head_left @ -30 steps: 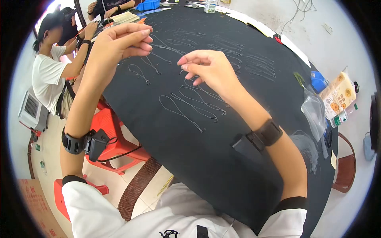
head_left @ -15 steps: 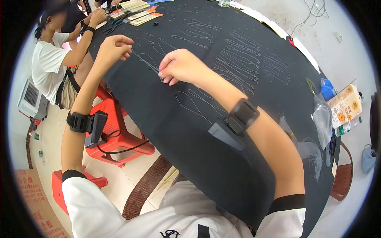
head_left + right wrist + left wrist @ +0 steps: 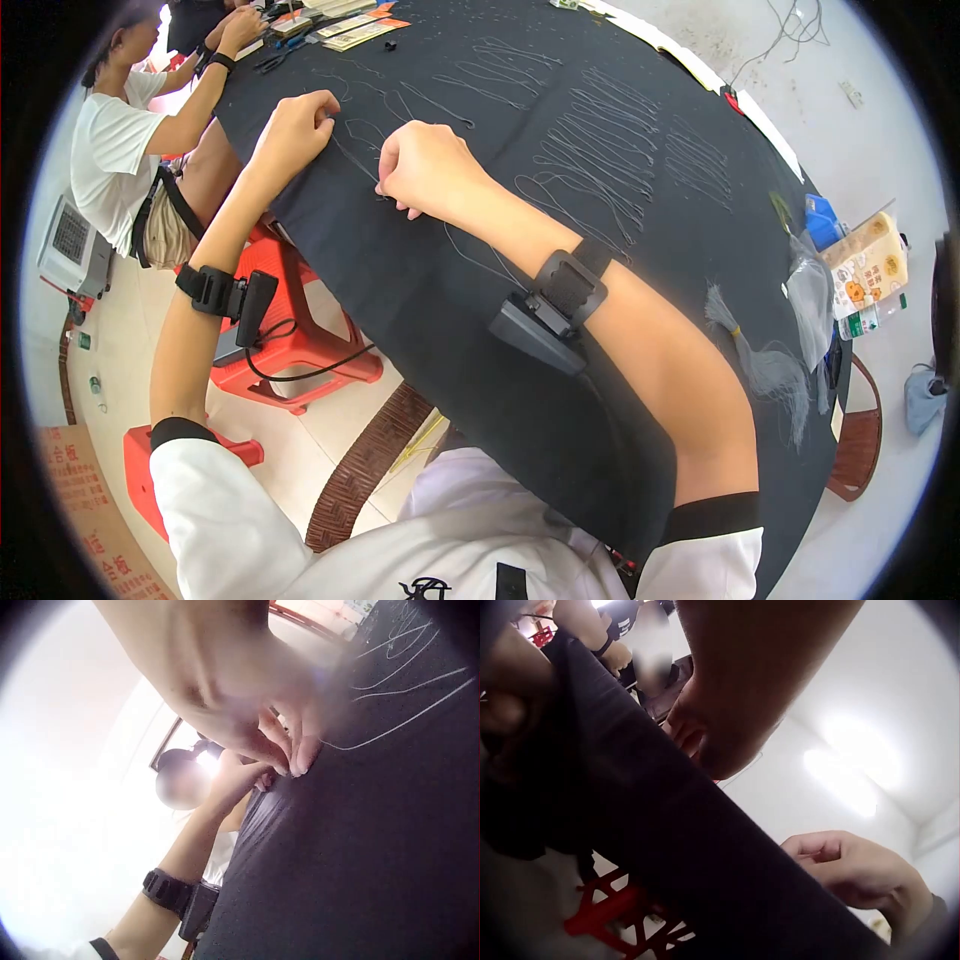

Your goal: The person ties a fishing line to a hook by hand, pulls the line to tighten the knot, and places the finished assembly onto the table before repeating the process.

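A thin grey cord loop stretches between both hands, low over the black cloth. My left hand pinches its far-left end near the table edge, with the fingertips turned down. At the other end, the thumb and fingers of my right hand pinch the cord. From the right wrist view, the right fingertips come together right at the cloth. The left wrist view shows the left hand from below, its fingertips partly hidden behind the table edge. More knotted cord loops lie in rows beyond the right hand.
Black cloth covers the table. A bundle of loose grey strands lies at the right, near a plastic bag and a snack packet. Another person sits at the left. A red stool stands beside the table.
Both hands have come down toward the cloth with the cord loop between them. The right hand has moved left, nearer the left hand, and the loop now lies lower.
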The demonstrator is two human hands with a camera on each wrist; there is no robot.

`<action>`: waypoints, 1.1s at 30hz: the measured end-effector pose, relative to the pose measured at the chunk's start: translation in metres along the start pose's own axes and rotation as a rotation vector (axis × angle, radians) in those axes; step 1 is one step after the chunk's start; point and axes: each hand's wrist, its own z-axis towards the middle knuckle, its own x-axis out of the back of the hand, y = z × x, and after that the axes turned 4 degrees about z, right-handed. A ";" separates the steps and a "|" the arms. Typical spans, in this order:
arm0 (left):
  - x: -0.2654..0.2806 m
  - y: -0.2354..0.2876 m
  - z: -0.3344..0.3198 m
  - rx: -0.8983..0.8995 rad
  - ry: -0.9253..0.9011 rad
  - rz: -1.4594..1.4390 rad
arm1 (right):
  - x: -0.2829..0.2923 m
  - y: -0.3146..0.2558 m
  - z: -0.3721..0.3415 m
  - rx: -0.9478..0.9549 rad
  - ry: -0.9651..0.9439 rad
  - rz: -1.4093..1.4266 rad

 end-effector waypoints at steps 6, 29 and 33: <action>-0.007 0.003 0.000 -0.130 0.072 0.109 | 0.033 -0.009 -0.029 -0.113 -0.111 0.263; 0.049 0.294 -0.006 -0.551 -0.427 -0.322 | 0.232 0.065 -0.343 -0.391 0.447 0.123; 0.049 0.302 0.009 -0.589 -0.340 -0.297 | 0.236 0.070 -0.376 -0.426 0.489 0.019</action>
